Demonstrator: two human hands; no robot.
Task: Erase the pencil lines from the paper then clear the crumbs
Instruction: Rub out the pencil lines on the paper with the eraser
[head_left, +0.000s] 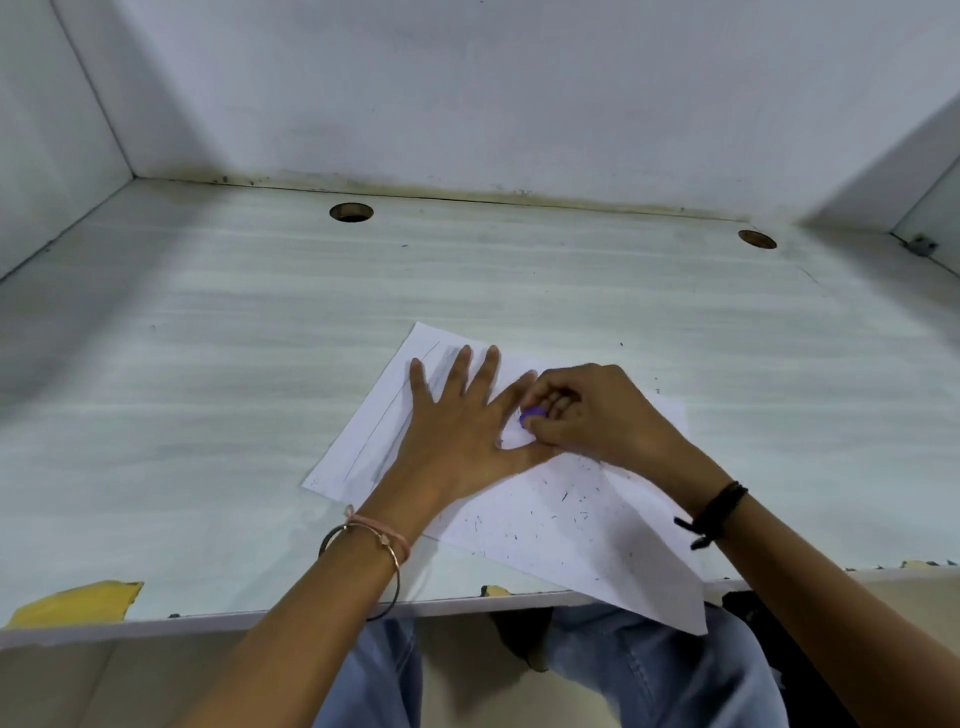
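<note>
A white sheet of paper (561, 519) lies skewed on the desk, its near corner hanging over the front edge. Long pencil lines (382, 415) run along its left part. Dark eraser crumbs (563, 496) are scattered over its lower middle. My left hand (457, 421) presses flat on the paper with fingers spread. My right hand (592, 415) pinches a small purple eraser (533, 414) against the paper, just right of my left thumb and index finger.
The pale wood-grain desk (208, 389) has two round cable holes (351, 212) (757, 239) near the back wall. White partitions close in the left, back and right. Yellow tape (78, 603) sits on the front edge. My knees in jeans show below.
</note>
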